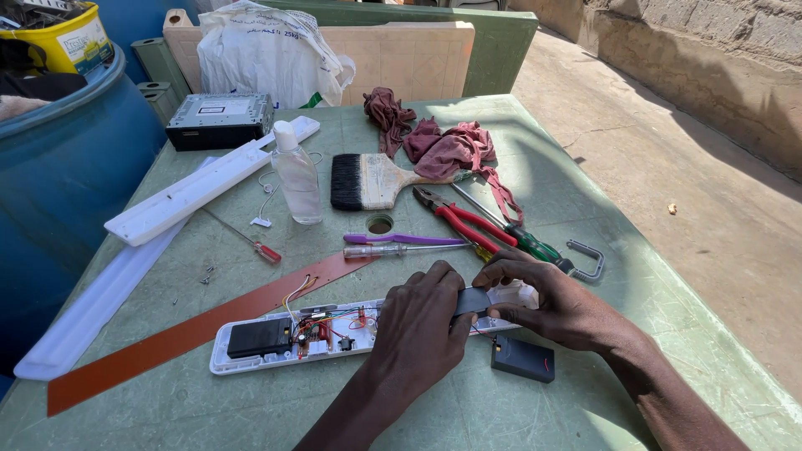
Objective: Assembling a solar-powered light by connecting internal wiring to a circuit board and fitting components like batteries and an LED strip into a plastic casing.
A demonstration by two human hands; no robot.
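Note:
My left hand [418,326] and my right hand [551,301] meet over the right part of an opened white device tray [251,361] with coloured wires and a black block inside. Both hands pinch a small dark grey piece [470,301] between their fingers, held just above the tray. A small black box with a red mark [523,358] lies on the green table [585,209] right below my right hand. A long rust-coloured strip [192,330] runs diagonally under the tray's left end.
Behind the hands lie red-handled pliers [462,220], a green screwdriver [526,242], a purple tool [401,240], a paintbrush [372,180], a clear bottle [297,177], maroon rags [447,150], a white cover [196,190] and a black radio unit [219,120]. A blue barrel [58,175] stands left.

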